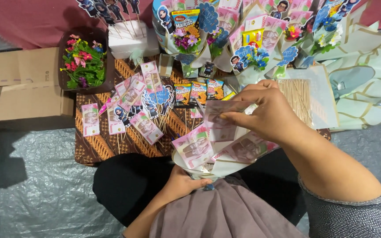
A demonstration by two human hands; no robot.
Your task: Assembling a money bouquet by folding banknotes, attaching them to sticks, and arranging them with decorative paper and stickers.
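Observation:
My left hand (pixel 182 181) grips the base of a paper-wrapped bouquet (pixel 219 166) over my lap. Pink banknotes (pixel 195 147) on sticks fan out of the wrapping. My right hand (pixel 261 112) pinches one pink banknote (pixel 222 115) at the top of the bouquet, fingers closed on its edge. Both hands hold the bouquet just in front of the low patterned table (pixel 94 147).
More stick-mounted banknotes (pixel 134 110) and cartoon cut-outs lie on the table, with small snack packets (pixel 198 91), a bundle of skewers (pixel 297 99), a tray of artificial flowers (pixel 84 61) and finished bouquets (pixel 252 39) behind. Cardboard (pixel 18 83) lies left; wrapping paper (pixel 367 83) right.

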